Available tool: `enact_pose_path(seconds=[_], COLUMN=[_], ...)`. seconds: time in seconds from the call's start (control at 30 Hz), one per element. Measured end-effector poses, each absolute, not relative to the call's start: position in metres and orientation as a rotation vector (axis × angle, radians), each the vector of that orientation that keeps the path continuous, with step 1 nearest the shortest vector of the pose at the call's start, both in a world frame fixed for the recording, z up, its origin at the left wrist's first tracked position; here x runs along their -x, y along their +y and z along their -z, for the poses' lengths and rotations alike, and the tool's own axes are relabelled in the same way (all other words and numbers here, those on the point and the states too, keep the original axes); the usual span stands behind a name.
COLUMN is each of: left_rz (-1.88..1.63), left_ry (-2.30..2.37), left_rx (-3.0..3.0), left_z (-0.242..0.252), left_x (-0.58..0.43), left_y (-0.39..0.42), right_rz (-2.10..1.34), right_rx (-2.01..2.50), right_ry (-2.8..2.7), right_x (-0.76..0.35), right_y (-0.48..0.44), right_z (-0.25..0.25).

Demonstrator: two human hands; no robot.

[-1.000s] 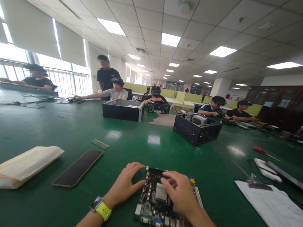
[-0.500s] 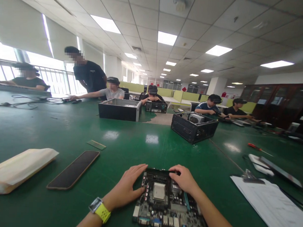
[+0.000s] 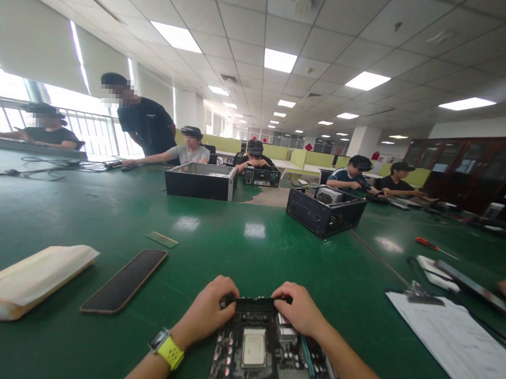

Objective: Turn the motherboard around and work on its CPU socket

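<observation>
Green tabletop [image 3: 213,243] runs under everything, w/ the circuit board [image 3: 268,347] at its near side as ref. pt. Far left of board: paper packet [image 3: 38,276], then phone [image 3: 125,282], both set apart from it, prob. to leave elbow room. Left hand [image 3: 216,301], w/ yellow-strapped watch [image 3: 166,348] on wrist, is clamped on board's far left corner; right hand [image 3: 301,307] likewise pinches the far right corner. Hands apart, one per corner, prob. for even hold w/o pressing the silver chip [image 3: 254,347] mid-board. Beyond board, to its right, sits an open black case [image 3: 324,211]; nearer, clipboard [image 3: 447,323] right of board, prob. kept in easy view. Hidden: board's near edge cut off by frame, some fingertips behind knuckles; clipboard text unreadable; blurred bit at far right edge, maybe someone's hand, can't tell.
</observation>
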State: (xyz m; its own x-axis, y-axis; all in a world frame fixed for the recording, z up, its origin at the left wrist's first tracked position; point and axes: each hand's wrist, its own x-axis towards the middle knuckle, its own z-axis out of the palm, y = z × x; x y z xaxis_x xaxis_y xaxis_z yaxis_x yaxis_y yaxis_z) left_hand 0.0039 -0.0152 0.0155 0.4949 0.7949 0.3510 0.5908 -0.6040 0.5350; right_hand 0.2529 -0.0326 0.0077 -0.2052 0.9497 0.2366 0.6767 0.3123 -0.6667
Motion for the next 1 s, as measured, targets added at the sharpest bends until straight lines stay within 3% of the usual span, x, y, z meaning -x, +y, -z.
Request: enact_pose_path(seconds=[1.0], left_rz=[-0.814], left_ry=[1.166], left_rx=[-2.337], left_z=[-0.0144], left_x=[-0.0016], left_y=[-0.0134], right_rz=[-0.556], right_rx=[1.445], right_ry=[-1.976], right_x=[-0.2517], right_y=[-0.0339], right_z=[-0.0072])
